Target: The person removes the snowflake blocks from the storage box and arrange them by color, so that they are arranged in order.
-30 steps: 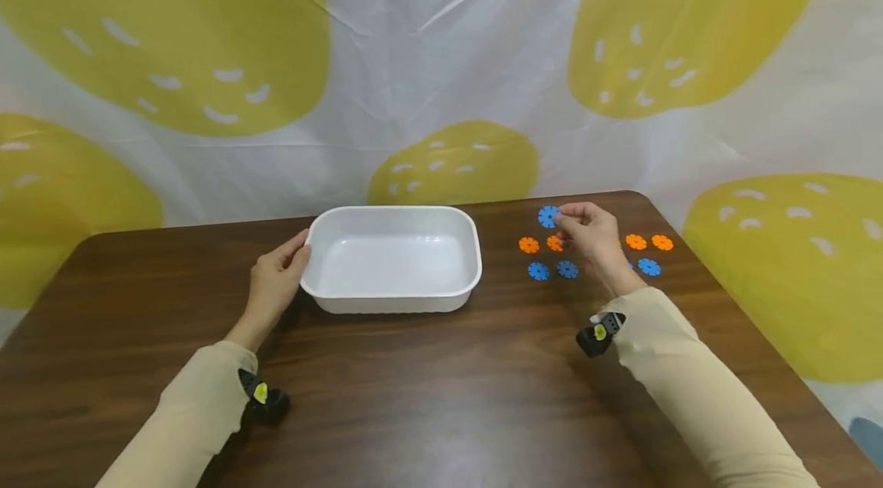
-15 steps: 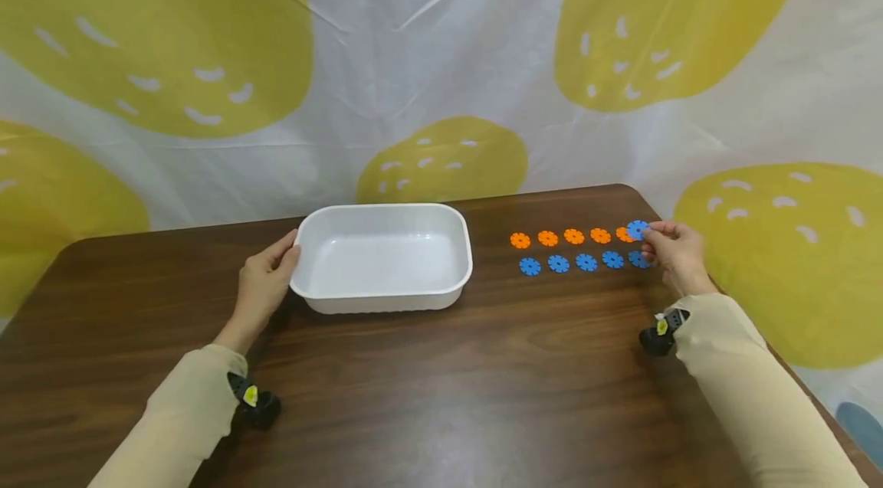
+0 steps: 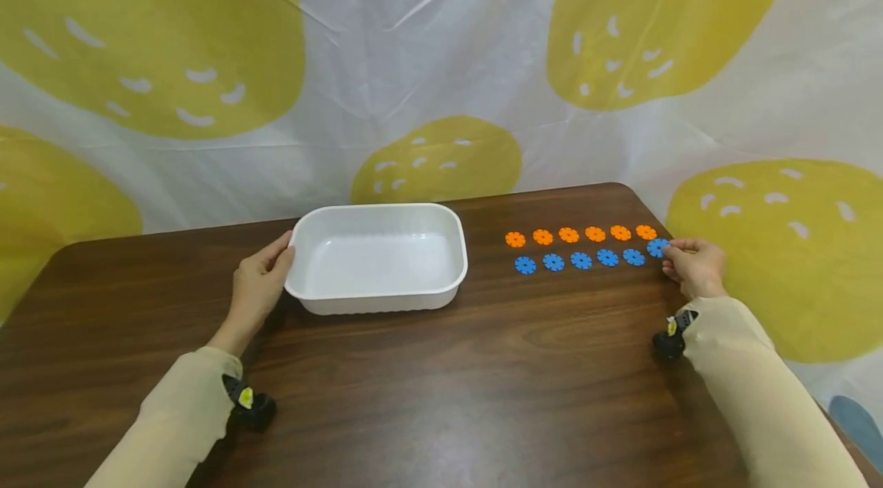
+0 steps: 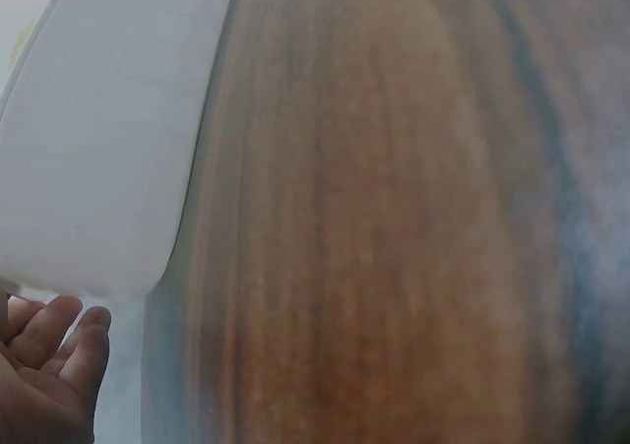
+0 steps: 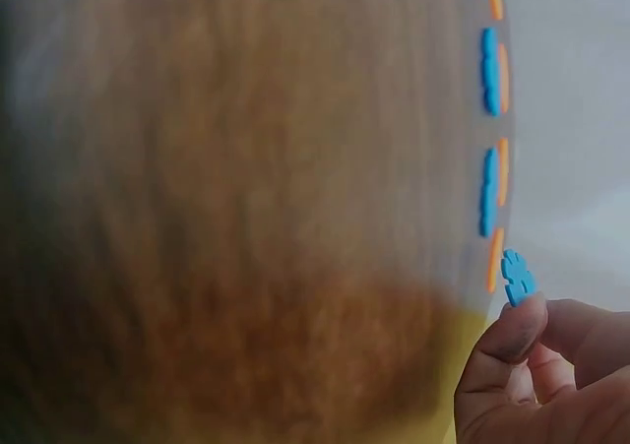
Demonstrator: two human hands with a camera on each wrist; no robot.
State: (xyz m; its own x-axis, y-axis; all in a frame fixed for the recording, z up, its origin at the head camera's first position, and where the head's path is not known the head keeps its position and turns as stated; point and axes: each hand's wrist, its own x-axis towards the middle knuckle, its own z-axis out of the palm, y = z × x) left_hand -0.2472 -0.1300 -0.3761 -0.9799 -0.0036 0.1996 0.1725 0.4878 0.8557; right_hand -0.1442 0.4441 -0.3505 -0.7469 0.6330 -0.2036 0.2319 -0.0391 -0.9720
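Observation:
In the head view my left hand (image 3: 254, 281) holds the left end of a white rectangular basin (image 3: 375, 304), with the thumb at its rim. The left wrist view shows those fingers (image 4: 87, 355) curled by the basin's end. At the right, my right hand (image 3: 698, 267) pinches a blue notched plastic disc (image 3: 657, 247) between thumb and fingertips. It is the last of a row of blue discs (image 3: 581, 260), just below a row of orange discs (image 3: 569, 235). From the right wrist view, the pinched disc (image 5: 517, 277) tilts above the tabletop, close to the rows.
The dark wooden table (image 3: 441, 381) ends just right of the rows. A curtain (image 3: 428, 74) with large yellow fruit prints hangs behind it. Both forearms wear black wrist cameras (image 3: 257, 410).
My right hand has carried the blue disc rightward from above the orange row, then down to the blue row's right end. My left hand keeps its hold on the basin.

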